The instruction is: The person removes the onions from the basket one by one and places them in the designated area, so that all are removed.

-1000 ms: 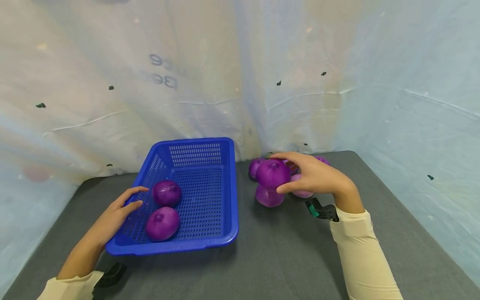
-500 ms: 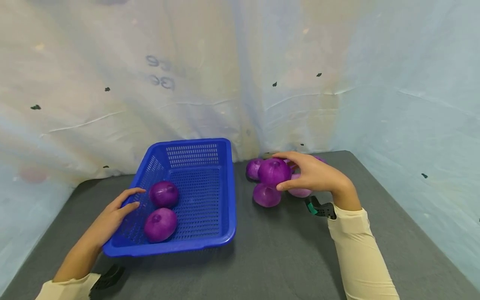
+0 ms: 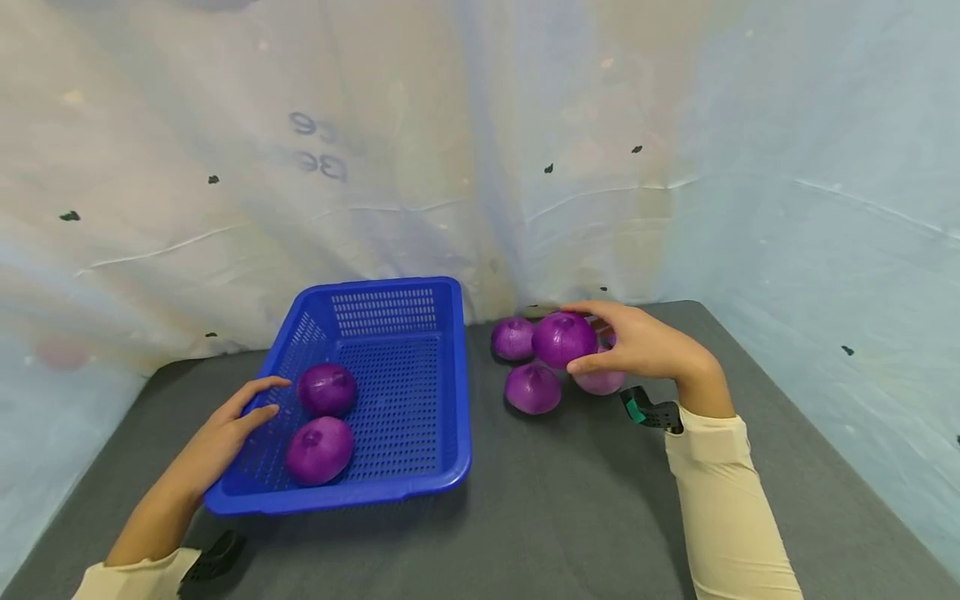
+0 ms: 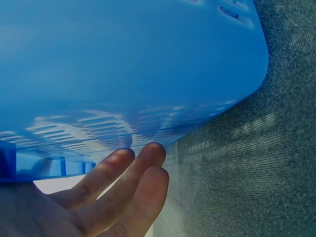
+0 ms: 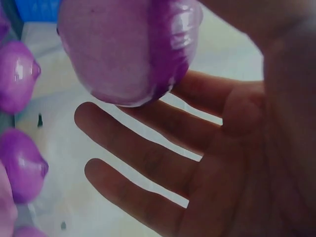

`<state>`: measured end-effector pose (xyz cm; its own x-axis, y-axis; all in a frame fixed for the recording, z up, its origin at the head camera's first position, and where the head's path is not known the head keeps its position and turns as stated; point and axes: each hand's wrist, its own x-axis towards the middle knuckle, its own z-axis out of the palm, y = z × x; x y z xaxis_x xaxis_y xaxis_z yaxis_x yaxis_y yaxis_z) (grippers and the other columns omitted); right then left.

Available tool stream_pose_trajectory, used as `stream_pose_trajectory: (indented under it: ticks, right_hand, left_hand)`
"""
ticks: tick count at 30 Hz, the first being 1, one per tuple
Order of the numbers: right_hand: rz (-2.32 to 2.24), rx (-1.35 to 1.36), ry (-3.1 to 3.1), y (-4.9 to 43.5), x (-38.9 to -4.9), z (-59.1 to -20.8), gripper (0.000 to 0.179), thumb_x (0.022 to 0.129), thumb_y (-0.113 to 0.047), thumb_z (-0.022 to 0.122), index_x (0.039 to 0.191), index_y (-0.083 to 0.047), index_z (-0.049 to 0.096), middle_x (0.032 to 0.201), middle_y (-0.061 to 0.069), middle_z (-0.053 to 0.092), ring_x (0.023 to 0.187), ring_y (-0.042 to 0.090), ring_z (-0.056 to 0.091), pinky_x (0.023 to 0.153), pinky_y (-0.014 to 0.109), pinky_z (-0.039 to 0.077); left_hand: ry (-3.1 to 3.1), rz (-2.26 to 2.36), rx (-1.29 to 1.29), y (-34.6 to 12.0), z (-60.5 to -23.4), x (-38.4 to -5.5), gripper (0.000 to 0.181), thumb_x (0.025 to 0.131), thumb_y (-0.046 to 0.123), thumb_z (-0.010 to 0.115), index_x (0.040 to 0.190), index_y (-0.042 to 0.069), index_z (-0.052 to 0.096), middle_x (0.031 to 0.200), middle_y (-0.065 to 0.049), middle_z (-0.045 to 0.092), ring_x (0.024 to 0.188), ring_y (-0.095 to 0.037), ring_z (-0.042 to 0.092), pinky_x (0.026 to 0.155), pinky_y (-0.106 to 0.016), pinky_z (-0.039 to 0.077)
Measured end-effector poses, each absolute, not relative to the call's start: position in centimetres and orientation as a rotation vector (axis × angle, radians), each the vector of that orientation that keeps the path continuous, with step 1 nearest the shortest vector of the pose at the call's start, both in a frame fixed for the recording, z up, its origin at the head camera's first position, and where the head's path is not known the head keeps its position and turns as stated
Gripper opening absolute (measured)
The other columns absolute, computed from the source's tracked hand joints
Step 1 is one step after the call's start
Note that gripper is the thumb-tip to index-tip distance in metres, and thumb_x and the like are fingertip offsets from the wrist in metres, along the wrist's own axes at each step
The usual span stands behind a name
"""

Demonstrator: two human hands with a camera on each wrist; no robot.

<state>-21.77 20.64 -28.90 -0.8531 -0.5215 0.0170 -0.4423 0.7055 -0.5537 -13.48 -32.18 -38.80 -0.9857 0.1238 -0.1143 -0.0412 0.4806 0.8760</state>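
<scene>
My left hand (image 3: 225,433) holds the left rim of a blue plastic basket (image 3: 467,392), thumb and index finger over the edge. In the left wrist view, several fingers (image 4: 148,192) extend along the outside of the basket wall (image 4: 123,59). Two purple onions, one behind (image 3: 327,389) and one nearer (image 3: 319,451), lie in the basket's left part. Off to the right, my right hand (image 3: 637,340) grips another purple onion (image 3: 565,340) between thumb and fingers, above a group of onions. In the right wrist view, the held onion (image 5: 123,49) hangs off the other fingers.
Around the right hand several onions sit on the dark grey table (image 3: 555,517), including one at the back (image 3: 513,338), one in front (image 3: 532,388) and a paler one (image 3: 600,382), partly covered by the hand. A pale plastic sheet (image 3: 420,150) rises behind the table.
My right hand has shifted a little to the right with the onion, so the front onion beneath shows more fully. The left hand and basket keep their place; the head view has drifted slightly.
</scene>
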Motion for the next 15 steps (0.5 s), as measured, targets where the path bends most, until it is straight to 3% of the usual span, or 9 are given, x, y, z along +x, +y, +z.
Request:
stream_pose_trajectory:
  ticks: [5,15]
  right_hand:
    - [-0.852,-0.715,2.8,22.4,-22.0,-28.9,0.083,0.08,-0.052,0.079,0.149,-0.024,0.042,0.142,0.002,0.053,0.125,0.025,0.056,0.097,0.048,0.051]
    - [-0.893,-0.669,2.789,25.0,-22.7,-29.7,0.081,0.083,-0.045,0.079,0.151,-0.022,0.04,0.147,0.009,0.048,0.13,0.033,0.053,0.098,0.049,0.051]
  left_hand:
    - [2.571,1.506,0.076,-32.1,-38.8,-13.5,0.052,0.107,0.04,0.04,0.152,0.015,0.028,0.16,-0.027,0.012,0.117,-0.043,0.055,0.075,-0.04,0.057]
    - [2.549,1.534,0.063,-32.2,-38.9,-13.4,0.053,0.107,0.039,0.04,0.152,0.014,0.027,0.159,-0.029,0.012,0.118,-0.045,0.056,0.076,-0.045,0.058]
